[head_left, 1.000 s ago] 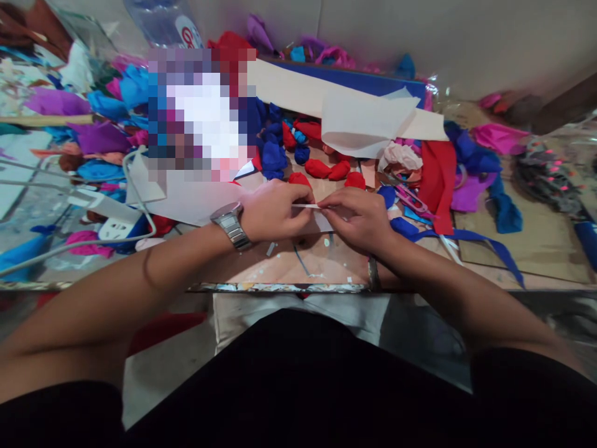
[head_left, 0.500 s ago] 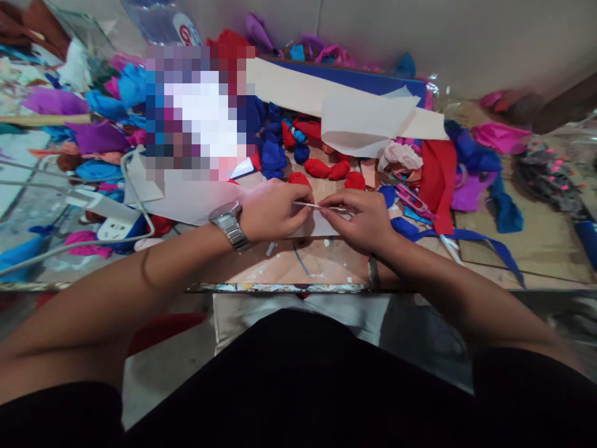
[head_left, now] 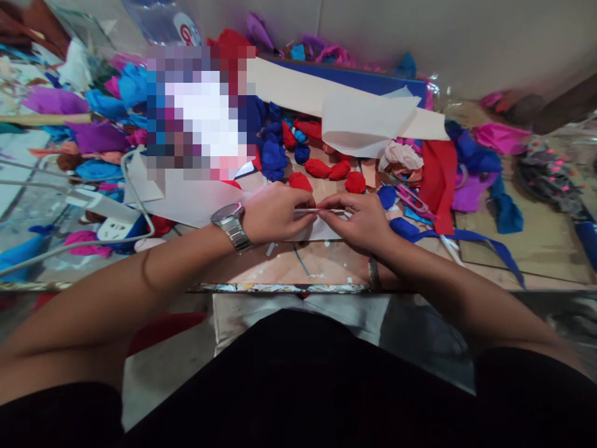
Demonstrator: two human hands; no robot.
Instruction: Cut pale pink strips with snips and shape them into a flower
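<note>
Both hands meet over the table's near middle, fingertips almost touching. My left hand [head_left: 276, 213], with a metal watch [head_left: 232, 225] on its wrist, pinches a thin white strip [head_left: 305, 211] between thumb and forefinger. My right hand [head_left: 359, 216] pinches the strip's other side with thumb and fingertips. Whether it is rolled paper or a stick is too small to tell. Beneath the hands lies a sheet of white paper [head_left: 321, 233]. Just beyond them sit small bundles of red crepe paper [head_left: 318, 168] and a blue one [head_left: 386, 196].
Pink-handled scissors [head_left: 413, 198] and a red paper strip [head_left: 438, 180] lie right of my hands. White sheets [head_left: 361, 127] lie behind. On the left are a white power strip [head_left: 116, 229] with its cable, coloured paper scraps and a pixelated area. A wall stands at the back.
My left hand has shifted slightly right, and its fingertips now sit closer to those of my right hand. The white strip stays pinched between them.
</note>
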